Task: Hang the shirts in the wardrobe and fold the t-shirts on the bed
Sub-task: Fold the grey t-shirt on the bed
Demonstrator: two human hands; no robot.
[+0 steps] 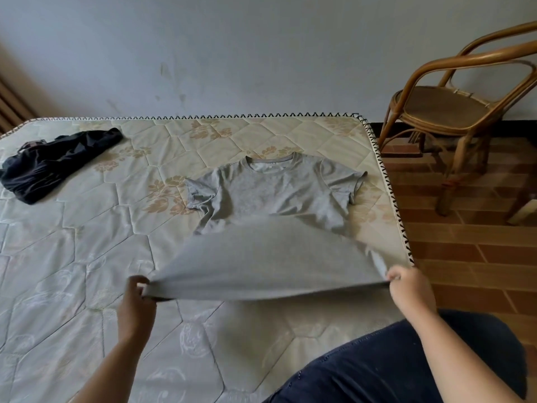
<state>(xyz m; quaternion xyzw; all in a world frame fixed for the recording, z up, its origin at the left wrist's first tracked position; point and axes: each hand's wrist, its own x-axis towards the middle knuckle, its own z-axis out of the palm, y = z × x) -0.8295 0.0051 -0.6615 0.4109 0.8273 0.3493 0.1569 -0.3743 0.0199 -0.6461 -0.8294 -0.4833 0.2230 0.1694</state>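
1. Holding the hem taut comes first. The left hand pinches one bottom corner of the grey t-shirt and the right hand pinches the other, fingers curled on the cloth.
2. The t-shirt lies on the bed, near its right edge. The collar and sleeves rest flat on the far side, while the lower half hangs lifted between the hands.
3. Judged from this, the step is probably the bottom-to-top fold. Carry both corners forward at the same height and pace, so the hem lands straight across the shoulders.
4. Pull evenly, since slack in the middle would likely leave a crease.
5. One sleeve lies close to the bed's right edge, so a sideways tug could drag it off.
6. A dark garment lies crumpled at the far left, well apart from the t-shirt and out of the way.
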